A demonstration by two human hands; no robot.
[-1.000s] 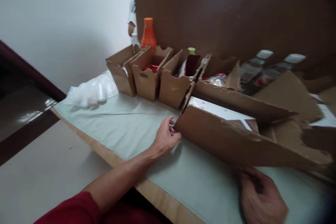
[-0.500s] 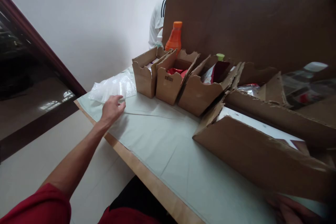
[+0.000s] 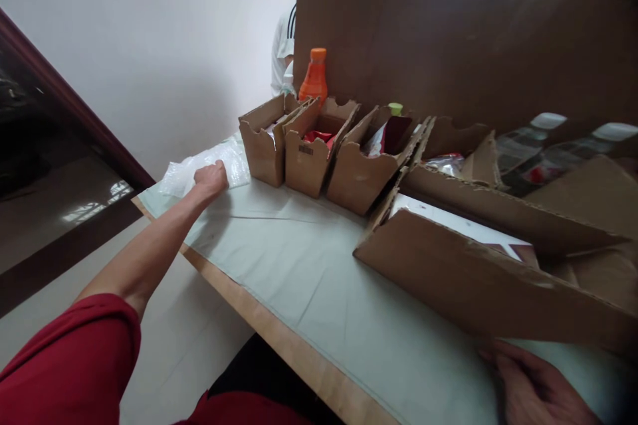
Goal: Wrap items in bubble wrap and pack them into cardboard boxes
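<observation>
My left hand (image 3: 212, 179) reaches to the far left end of the table, its fingers curled down onto a clear sheet of bubble wrap (image 3: 182, 176). The fingertips are hidden behind the knuckles. The wrap lies crumpled beside the leftmost cardboard bin (image 3: 262, 158). At the lower right, my right hand (image 3: 541, 388) rests on the table close to the front of a long cardboard box (image 3: 478, 285). Its fingers are stretched out in shadow, and nothing shows in them.
Several cut cardboard bins, one with a red packet (image 3: 319, 138), stand along the pale green tablecloth (image 3: 299, 265). Behind them are an orange bottle (image 3: 314, 80), clear bottles (image 3: 528, 143) and a tall cardboard panel (image 3: 423, 40). A person's white sleeve (image 3: 282, 50) shows behind the panel.
My left hand has moved farther out onto the bubble wrap, and its fingers have closed. More of my right hand now shows. The view has shifted slightly to the right.
</observation>
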